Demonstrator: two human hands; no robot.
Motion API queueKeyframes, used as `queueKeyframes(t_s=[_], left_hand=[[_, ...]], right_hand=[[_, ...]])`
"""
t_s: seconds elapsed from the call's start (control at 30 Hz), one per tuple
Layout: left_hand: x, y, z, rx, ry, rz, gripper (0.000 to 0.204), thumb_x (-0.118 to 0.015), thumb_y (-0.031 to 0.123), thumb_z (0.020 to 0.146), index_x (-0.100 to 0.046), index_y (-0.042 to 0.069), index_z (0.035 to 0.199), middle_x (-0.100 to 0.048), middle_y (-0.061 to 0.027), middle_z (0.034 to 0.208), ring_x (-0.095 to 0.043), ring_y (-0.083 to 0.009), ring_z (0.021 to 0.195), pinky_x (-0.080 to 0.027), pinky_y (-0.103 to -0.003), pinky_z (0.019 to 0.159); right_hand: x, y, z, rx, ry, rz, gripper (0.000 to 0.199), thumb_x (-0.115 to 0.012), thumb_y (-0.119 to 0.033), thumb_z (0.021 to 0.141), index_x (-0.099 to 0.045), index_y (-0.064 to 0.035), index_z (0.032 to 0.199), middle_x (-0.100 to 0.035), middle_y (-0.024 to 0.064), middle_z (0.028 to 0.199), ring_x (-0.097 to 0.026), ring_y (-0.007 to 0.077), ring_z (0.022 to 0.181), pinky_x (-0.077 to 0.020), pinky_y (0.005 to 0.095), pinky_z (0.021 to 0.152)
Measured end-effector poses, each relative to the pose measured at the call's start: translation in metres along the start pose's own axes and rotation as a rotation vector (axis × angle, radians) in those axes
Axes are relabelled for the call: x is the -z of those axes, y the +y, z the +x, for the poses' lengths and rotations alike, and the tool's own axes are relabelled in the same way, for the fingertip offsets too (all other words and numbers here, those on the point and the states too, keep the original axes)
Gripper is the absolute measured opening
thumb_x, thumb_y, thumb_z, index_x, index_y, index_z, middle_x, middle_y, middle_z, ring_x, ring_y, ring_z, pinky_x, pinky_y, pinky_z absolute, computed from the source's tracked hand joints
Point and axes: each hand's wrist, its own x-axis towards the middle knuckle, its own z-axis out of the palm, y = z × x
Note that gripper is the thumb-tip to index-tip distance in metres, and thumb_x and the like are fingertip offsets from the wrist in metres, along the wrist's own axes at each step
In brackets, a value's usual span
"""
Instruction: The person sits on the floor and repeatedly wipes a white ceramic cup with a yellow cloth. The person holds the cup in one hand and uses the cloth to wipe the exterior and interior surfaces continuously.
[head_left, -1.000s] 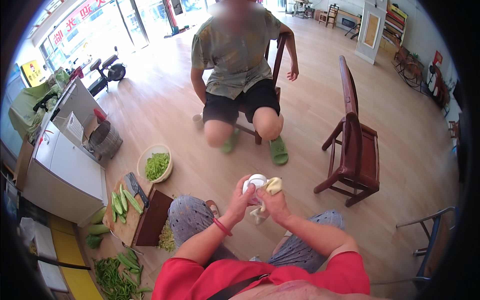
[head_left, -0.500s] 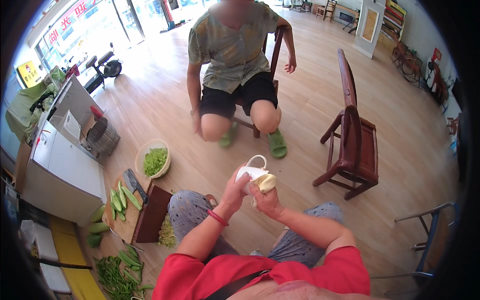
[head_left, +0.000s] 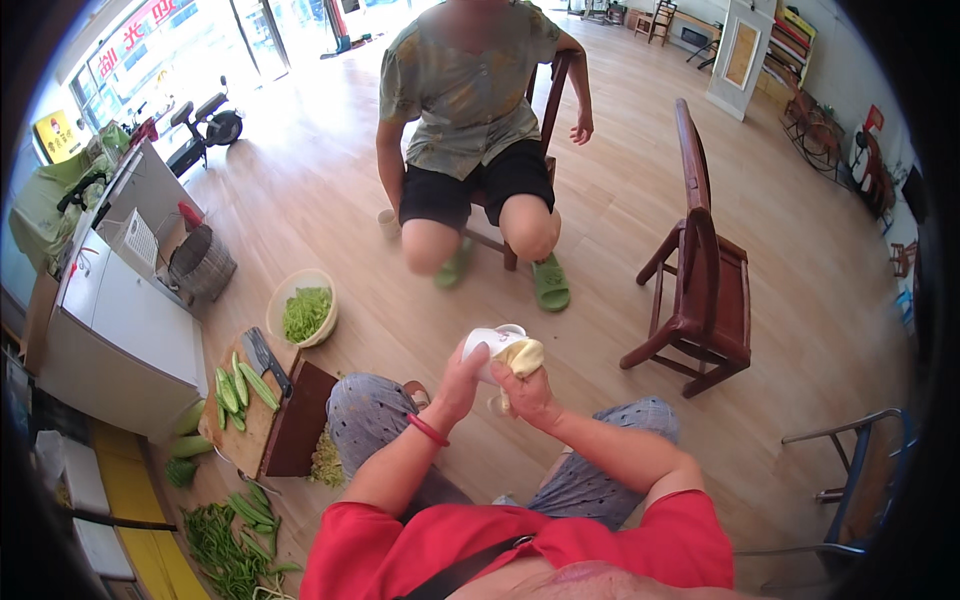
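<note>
Left hand point(head_left: 462, 378) clasping white cup point(head_left: 490, 345) by its smooth wall, probably light but fragile, right hand point(head_left: 528, 392) beside cup pressing soft yellow cloth point(head_left: 520, 356).

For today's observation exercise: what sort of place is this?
Probably a shop front or home used for food preparation: wooden chairs on a plank floor, a chopping board with cut greens, glass street doors.

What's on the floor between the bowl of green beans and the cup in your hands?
Only bare wooden floor separates the bowl from the white cup in the head view; the left hand holds the cup.
</note>
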Motion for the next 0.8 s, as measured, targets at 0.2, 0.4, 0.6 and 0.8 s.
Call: queueKeyframes(t_s=[0.2,0.4,0.6,0.8], left_hand=[[0.017,-0.019,0.03,0.115,-0.008,-0.109,0.03,-0.05,0.026,0.088,-0.058,-0.001,0.1,-0.062,-0.0076,0.094,-0.061,-0.0171,0.084,-0.047,-0.029,0.078],[0.008,-0.005,0.032,0.018,-0.011,0.028,0.042,-0.05,0.035,0.088,-0.055,-0.001,0.108,-0.061,-0.0094,0.101,-0.059,-0.0171,0.092,-0.046,-0.03,0.083],[0.0,0.005,0.019,-0.047,0.005,-0.035,0.036,-0.051,0.029,0.088,-0.055,-0.001,0.107,-0.06,-0.008,0.097,-0.058,-0.0155,0.087,-0.046,-0.028,0.077],[0.023,-0.005,0.046,0.179,0.047,0.069,0.034,-0.053,0.032,0.087,-0.057,0.001,0.101,-0.061,-0.0047,0.09,-0.057,-0.0127,0.078,-0.045,-0.028,0.066]], right_hand=[[0.011,0.038,0.01,0.621,-0.115,-0.799,0.033,-0.065,-0.017,0.076,-0.058,-0.0072,0.107,-0.062,0.0102,0.102,-0.061,0.0283,0.094,-0.0486,0.0373,0.08],[0.019,0.021,0.026,0.415,-0.177,-0.582,0.036,-0.066,-0.016,0.076,-0.058,-0.0071,0.109,-0.062,0.0101,0.104,-0.06,0.0264,0.097,-0.0476,0.0359,0.084],[0.001,-0.012,0.013,-0.069,-0.116,0.072,0.038,-0.065,-0.019,0.082,-0.052,-0.0046,0.115,-0.059,0.0041,0.104,-0.056,0.0146,0.097,-0.0455,0.0297,0.084],[0.021,0.031,0.029,0.556,-0.335,-0.635,0.039,-0.067,-0.026,0.078,-0.054,-0.006,0.109,-0.058,0.0127,0.107,-0.058,0.0289,0.094,-0.0467,0.0379,0.078]])
